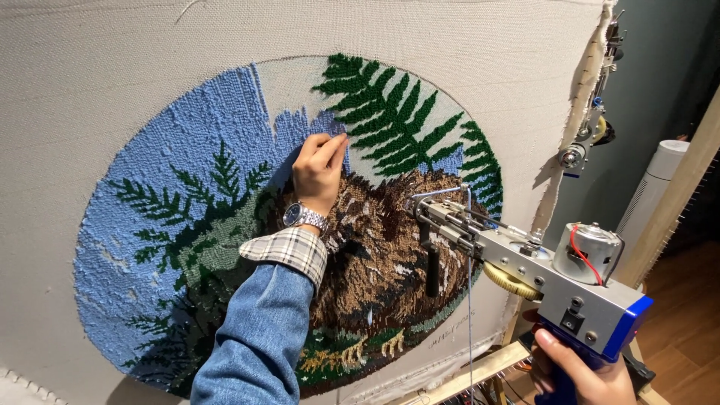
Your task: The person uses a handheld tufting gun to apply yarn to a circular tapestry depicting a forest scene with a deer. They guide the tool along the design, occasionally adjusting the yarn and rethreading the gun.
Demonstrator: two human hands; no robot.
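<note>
Meanwhile the left hand (pixel 319 171) pinches at the tufted rug (pixel 225 225) surface, fingers closed; the right hand (pixel 581 371) grips the tufting gun (pixel 525 266) held clear.

Dark teal wall (pixel 660 67), wooden floor (pixel 686 330), white cylindrical tower appliance (pixel 654 184).

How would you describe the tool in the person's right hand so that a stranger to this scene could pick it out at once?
Start at the big round tufted picture of blue sky and green ferns on the stretched cloth. To its lower right, the right hand grips a tufting gun. Unlike the second tool on the frame edge, it has a blue handle, grey metal body and blue yarn at its tip.
</note>
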